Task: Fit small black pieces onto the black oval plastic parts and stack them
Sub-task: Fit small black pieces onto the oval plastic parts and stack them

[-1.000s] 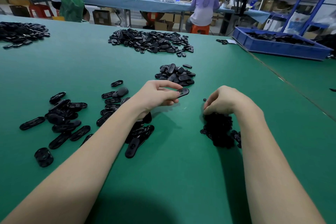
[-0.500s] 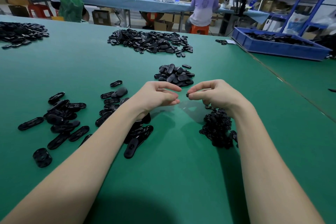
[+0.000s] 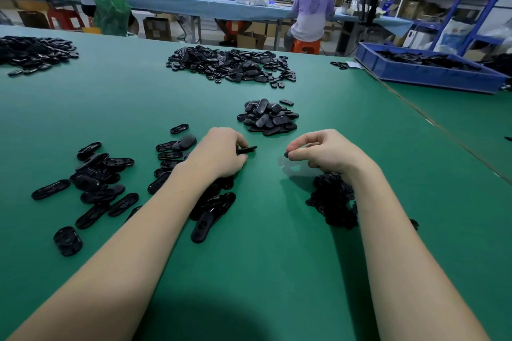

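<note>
A black oval part (image 3: pixel 247 149) is gripped in the curled fingers of the left hand (image 3: pixel 221 153), just above the green table (image 3: pixel 263 257). Only its far end is seen, jutting out from the fingers toward the right; its long axis runs roughly left to right, close to level, with the thin edge turned to the camera. A small black piece (image 3: pixel 286 154) is pinched between thumb and forefinger of the right hand (image 3: pixel 327 151), the other fingers being curled underneath. The piece is held apart from the oval part, with bare table showing between the two.

Under and behind the right wrist a heap of small black pieces (image 3: pixel 332 199) is seen on the table. Loose oval parts (image 3: pixel 94 188) are scattered to the left and beneath the left forearm, their long axes pointing in mixed directions. A small pile of ovals (image 3: pixel 267 117) lies just beyond the hands, and a larger spread of ovals (image 3: pixel 230 65) is found farther back. A blue bin (image 3: pixel 421 75) holding dark parts stands at the far right. Seated and standing people are seen at a blue bench (image 3: pixel 171 5) in the background
</note>
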Action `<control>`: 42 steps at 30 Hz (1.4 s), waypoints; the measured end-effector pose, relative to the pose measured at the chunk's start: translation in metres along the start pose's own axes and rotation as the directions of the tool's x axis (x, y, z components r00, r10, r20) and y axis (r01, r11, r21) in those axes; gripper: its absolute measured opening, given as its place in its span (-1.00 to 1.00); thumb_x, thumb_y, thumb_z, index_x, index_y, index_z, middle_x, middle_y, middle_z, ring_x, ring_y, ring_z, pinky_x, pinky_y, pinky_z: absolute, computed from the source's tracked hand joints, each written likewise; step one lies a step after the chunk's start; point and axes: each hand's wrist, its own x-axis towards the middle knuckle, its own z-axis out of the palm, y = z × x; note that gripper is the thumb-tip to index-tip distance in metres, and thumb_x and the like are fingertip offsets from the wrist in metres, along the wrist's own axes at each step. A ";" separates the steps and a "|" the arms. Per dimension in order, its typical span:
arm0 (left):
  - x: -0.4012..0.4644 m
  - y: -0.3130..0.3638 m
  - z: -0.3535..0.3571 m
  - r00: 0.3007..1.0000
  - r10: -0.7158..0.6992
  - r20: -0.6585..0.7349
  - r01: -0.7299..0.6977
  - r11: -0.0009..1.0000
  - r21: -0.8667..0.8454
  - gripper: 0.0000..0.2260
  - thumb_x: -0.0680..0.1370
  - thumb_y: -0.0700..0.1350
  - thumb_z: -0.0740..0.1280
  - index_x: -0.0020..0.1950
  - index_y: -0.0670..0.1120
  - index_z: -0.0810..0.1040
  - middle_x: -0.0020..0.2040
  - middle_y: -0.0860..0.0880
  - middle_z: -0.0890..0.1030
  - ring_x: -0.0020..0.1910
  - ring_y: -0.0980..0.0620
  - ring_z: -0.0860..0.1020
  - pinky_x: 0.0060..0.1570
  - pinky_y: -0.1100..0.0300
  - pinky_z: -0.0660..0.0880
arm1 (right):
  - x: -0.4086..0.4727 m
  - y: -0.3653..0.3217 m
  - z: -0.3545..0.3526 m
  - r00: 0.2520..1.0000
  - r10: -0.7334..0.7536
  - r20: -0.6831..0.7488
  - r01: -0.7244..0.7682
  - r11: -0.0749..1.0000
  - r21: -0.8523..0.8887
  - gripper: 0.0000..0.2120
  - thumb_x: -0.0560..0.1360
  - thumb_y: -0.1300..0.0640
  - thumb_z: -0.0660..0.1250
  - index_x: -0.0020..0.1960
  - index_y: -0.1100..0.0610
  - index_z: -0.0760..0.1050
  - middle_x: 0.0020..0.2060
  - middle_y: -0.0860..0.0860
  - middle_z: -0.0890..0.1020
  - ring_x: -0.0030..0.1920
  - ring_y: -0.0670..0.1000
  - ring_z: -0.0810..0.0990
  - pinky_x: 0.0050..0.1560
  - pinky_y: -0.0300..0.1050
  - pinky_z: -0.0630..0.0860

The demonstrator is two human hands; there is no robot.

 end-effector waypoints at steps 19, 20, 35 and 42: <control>-0.001 0.021 0.004 0.973 0.069 0.222 0.174 0.412 -0.894 -0.82 0.52 -0.33 0.45 0.10 -0.17 0.68 -0.12 -0.11 0.71 -0.18 0.03 0.68 -0.08 0.29 0.60 | -0.004 -0.002 -0.002 0.995 -0.093 0.041 0.084 0.979 0.187 -0.88 0.53 0.19 0.47 -0.05 -0.01 0.73 -0.30 -0.04 0.52 -0.41 -0.07 0.31 -0.46 -0.30 0.23; -0.001 0.020 0.005 0.973 0.070 0.221 0.175 0.409 -0.896 -0.81 0.52 -0.35 0.44 0.11 -0.17 0.68 -0.12 -0.11 0.71 -0.17 0.03 0.68 -0.06 0.28 0.61 | -0.003 -0.002 -0.002 0.994 -0.098 0.040 0.089 0.978 0.190 -0.87 0.54 0.19 0.46 -0.04 -0.02 0.74 -0.30 -0.06 0.54 -0.42 -0.08 0.33 -0.46 -0.31 0.24; 0.000 0.018 0.006 0.974 0.070 0.214 0.168 0.407 -0.898 -0.81 0.51 -0.33 0.46 0.06 -0.11 0.70 -0.05 -0.11 0.73 -0.11 0.04 0.69 -0.03 0.28 0.60 | -0.003 -0.008 0.000 0.998 -0.045 -0.044 0.052 0.983 0.176 -0.95 0.43 0.08 0.55 -0.19 -0.06 0.73 -0.26 0.02 0.54 -0.39 -0.04 0.33 -0.37 -0.17 0.21; 0.001 0.019 0.008 0.979 0.080 0.186 0.136 0.418 -0.898 -0.83 0.49 -0.31 0.47 -0.02 -0.07 0.73 -0.11 -0.08 0.74 -0.14 0.08 0.69 -0.06 0.32 0.59 | -0.003 -0.013 0.005 0.991 -0.061 -0.119 0.069 0.995 0.067 -0.92 0.42 0.11 0.55 -0.24 -0.03 0.72 -0.39 -0.04 0.48 -0.44 -0.07 0.31 -0.44 -0.24 0.25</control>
